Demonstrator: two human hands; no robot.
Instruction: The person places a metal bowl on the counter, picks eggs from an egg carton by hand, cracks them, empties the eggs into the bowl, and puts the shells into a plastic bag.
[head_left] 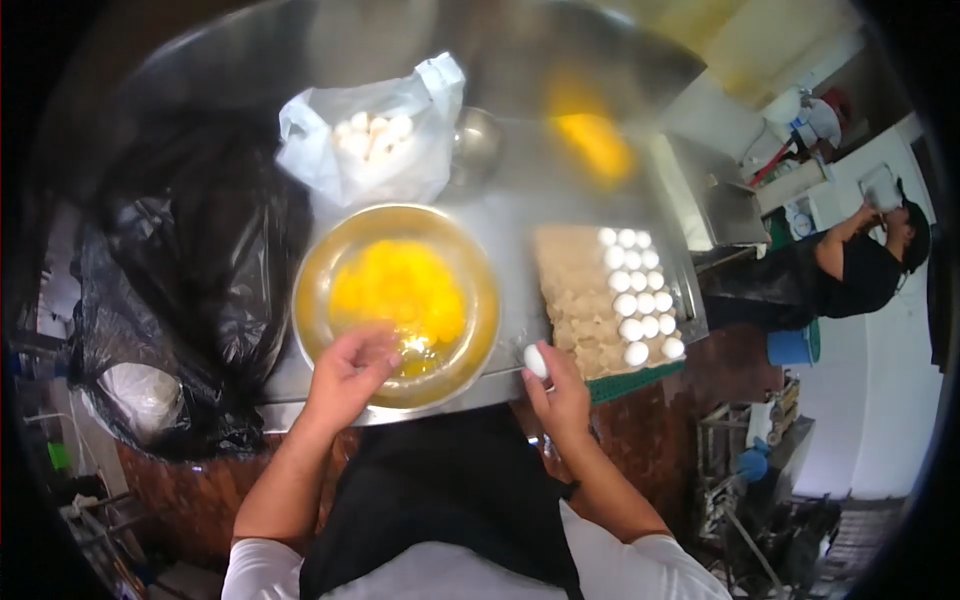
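Observation:
A white egg (536, 361) is pinched between the thumb and fingers of my right hand (563, 396), between the bowl and the carton. My left hand (350, 376) is over the near left rim of a wide metal bowl (482, 275). Its fingers are apart, slightly blurred, and hold nothing I can see. Inside the bowl lie many yellow yolks (395, 285) in clear liquid. To the right, a cardboard egg tray (573, 275) has rows of white eggs (640, 281) on its right side and bare cups on its left.
Behind the bowl stands a white plastic bag (425, 125) of what look like eggshells, beside a small metal bowl (475, 145). Black plastic bags (240, 270) cover the left. The egg tray rests near the table's front edge. Another person (860, 250) stands at the far right.

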